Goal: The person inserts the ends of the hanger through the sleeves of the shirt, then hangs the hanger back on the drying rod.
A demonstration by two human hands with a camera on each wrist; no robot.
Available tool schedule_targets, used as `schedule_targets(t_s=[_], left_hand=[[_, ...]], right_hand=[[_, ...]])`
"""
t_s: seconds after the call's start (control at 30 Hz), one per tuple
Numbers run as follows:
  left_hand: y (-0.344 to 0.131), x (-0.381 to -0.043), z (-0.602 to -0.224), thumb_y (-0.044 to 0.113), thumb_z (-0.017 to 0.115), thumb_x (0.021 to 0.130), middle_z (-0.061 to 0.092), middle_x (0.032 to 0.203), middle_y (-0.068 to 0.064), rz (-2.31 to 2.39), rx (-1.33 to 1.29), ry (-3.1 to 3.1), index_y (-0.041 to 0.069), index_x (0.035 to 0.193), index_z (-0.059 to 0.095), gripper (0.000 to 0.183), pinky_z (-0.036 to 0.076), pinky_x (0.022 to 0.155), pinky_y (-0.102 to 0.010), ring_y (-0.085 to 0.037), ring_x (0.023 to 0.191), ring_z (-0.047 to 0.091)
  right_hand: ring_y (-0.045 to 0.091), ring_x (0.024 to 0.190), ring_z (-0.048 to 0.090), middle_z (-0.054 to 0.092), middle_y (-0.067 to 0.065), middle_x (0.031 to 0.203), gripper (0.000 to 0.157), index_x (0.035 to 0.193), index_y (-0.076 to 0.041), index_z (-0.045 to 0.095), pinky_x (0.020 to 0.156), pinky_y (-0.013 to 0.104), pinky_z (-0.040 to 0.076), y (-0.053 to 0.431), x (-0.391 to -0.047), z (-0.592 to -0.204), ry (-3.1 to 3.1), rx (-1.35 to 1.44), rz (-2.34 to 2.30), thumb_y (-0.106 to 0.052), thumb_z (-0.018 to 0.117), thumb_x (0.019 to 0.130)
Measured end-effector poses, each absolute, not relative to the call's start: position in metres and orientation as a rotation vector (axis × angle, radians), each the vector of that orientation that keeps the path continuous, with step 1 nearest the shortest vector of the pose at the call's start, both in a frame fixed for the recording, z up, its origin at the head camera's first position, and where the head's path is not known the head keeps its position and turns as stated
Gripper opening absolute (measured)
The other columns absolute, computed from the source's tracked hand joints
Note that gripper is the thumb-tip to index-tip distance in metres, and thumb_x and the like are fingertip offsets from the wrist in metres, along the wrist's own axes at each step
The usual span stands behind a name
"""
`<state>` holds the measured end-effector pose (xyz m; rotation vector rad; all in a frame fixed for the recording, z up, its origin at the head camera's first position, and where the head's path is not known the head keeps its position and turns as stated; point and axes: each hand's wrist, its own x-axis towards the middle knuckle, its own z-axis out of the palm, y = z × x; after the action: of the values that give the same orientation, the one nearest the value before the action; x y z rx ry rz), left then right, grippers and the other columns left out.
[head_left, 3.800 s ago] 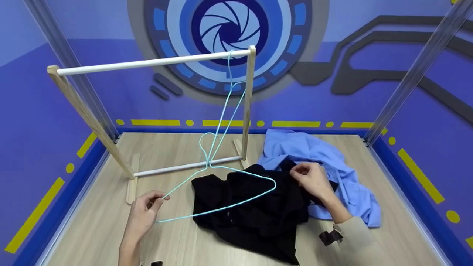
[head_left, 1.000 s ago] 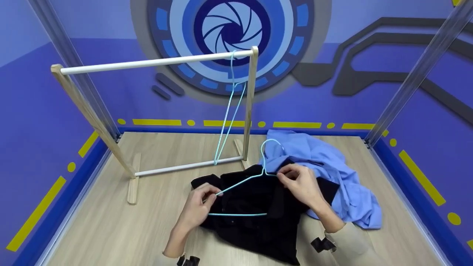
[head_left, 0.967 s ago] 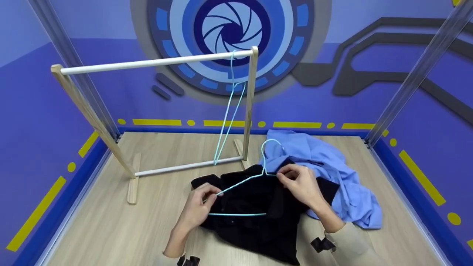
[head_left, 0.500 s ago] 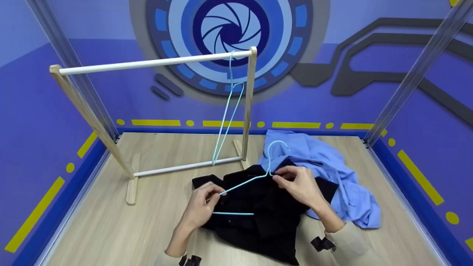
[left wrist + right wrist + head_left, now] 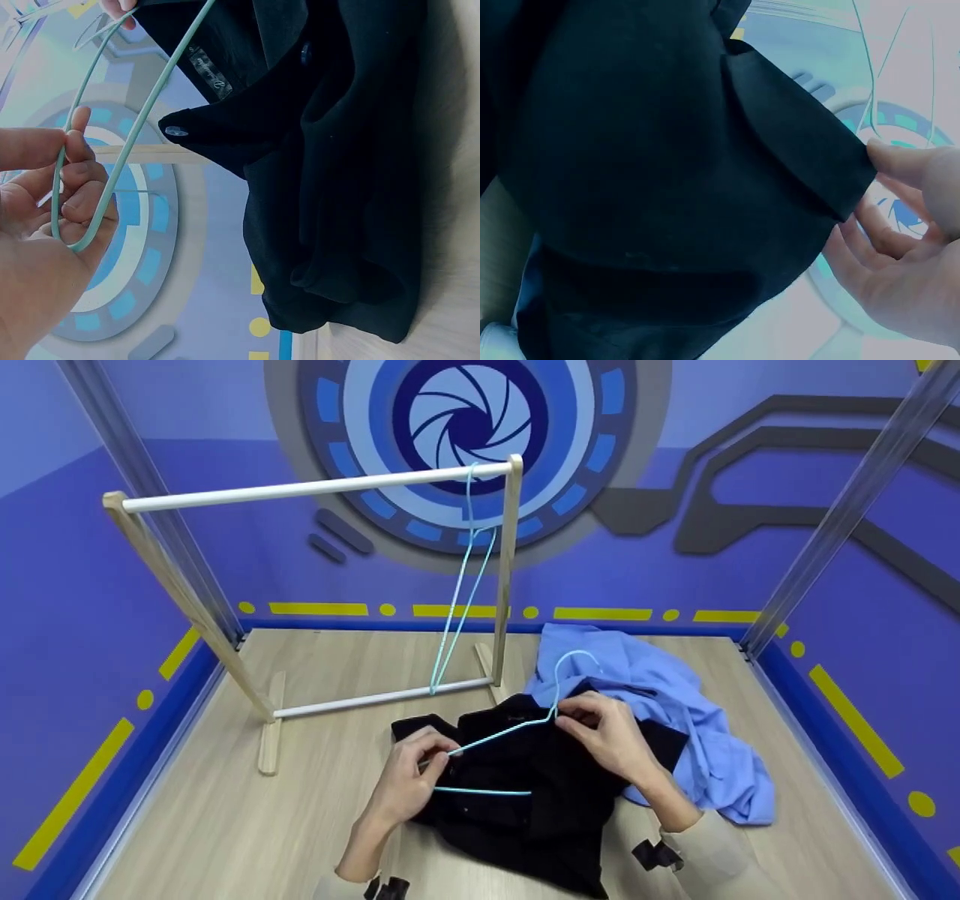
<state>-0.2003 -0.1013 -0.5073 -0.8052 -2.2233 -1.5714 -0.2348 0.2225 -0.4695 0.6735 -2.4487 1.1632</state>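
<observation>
My left hand (image 5: 401, 780) pinches one sloping arm of a light teal wire hanger (image 5: 521, 725); the left wrist view shows its rounded corner lying across the palm. The hanger's right end is hidden inside a black button-up shirt (image 5: 517, 840), and its hook stands up beside my right fingers. In the right wrist view, my right hand (image 5: 907, 255) grips the edge of the shirt's collar (image 5: 802, 135) between thumb and fingers. The shirt's left collar point and neck label (image 5: 211, 73) show in the left wrist view, outside the hanger.
A wooden rack with a white top rail (image 5: 315, 493) stands at the back left. Another teal hanger (image 5: 457, 585) hangs near its right post. A light blue garment (image 5: 720, 742) lies crumpled on the wooden table, partly under the black shirt. Patterned walls enclose the table.
My left hand has carried the hanger rightward from beside the rack, and its right end has slid inside the black shirt. Over the last second, the hook has shifted slightly further right.
</observation>
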Motion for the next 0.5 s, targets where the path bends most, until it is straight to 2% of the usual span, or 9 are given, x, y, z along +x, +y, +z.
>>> schedule_targets(t_s=[0.23, 0.4, 0.5], left_hand=[[-0.1046, -0.2023, -0.5106, -0.011, 0.067, 0.089, 0.067, 0.090, -0.001, -1.580, -0.761, -2.232, 0.008, 0.094, 0.076, 0.022, 0.054, 0.076, -0.027, -0.014, 0.082, 0.063], [-0.1057, -0.2026, -0.5105, -0.008, 0.068, 0.091, 0.068, 0.094, 0.007, -1.577, -0.712, -2.252, 0.012, 0.096, 0.077, 0.022, 0.055, 0.082, -0.031, -0.016, 0.089, 0.065], [-0.1052, -0.2031, -0.5116, -0.005, 0.070, 0.092, 0.068, 0.095, 0.009, -1.563, -0.701, -2.228, 0.011, 0.098, 0.077, 0.018, 0.055, 0.081, -0.031, -0.016, 0.089, 0.065]], right_hand=[[0.012, 0.083, 0.065, 0.068, -0.008, 0.096, 0.005, 0.095, -0.014, 0.076, 0.068, 0.030, 0.055, 0.2248, -0.2327, -0.4682, -2.480, 0.737, 1.261, -0.012, 0.079, 0.091], [0.013, 0.082, 0.061, 0.062, -0.008, 0.091, 0.006, 0.095, -0.014, 0.070, 0.067, 0.030, 0.052, 0.2239, -0.2301, -0.4692, -2.490, 0.768, 1.253, -0.013, 0.076, 0.094], [0.013, 0.080, 0.059, 0.059, -0.009, 0.090, 0.009, 0.093, -0.017, 0.068, 0.066, 0.028, 0.050, 0.2236, -0.2293, -0.4689, -2.484, 0.765, 1.248, -0.012, 0.076, 0.094]])
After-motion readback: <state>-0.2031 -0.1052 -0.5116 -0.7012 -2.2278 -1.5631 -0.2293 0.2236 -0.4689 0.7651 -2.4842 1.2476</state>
